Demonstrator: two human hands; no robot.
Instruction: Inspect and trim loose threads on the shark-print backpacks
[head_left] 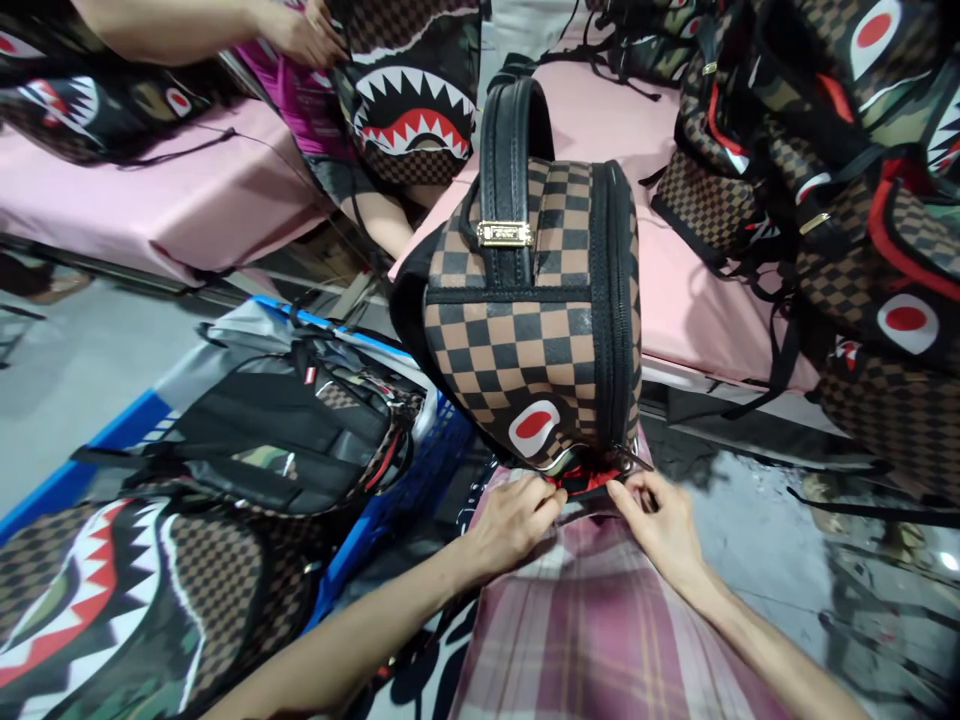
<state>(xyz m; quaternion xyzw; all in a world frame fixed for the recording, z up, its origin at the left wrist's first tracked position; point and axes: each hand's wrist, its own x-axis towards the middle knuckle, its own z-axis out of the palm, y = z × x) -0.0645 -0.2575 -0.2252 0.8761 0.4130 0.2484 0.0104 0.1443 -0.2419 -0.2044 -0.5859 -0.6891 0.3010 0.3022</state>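
Observation:
A brown-and-black checkered backpack rests before me on the edge of a pink-covered table, its black carry handle and gold buckle uppermost. A white-and-red eye patch marks its side, and a black zipper runs down the right. At its lower end a pocket gapes, showing red lining. My left hand is closed on the left edge of that opening. My right hand pinches the right edge, close to the zipper end. Both thumbs face each other across the gap. A pink plaid cloth covers my lap.
A blue crate at left holds several backpacks, one with a shark mouth. More checkered bags crowd the pink table at right. Across from me, another person's hand touches a shark-mouth backpack.

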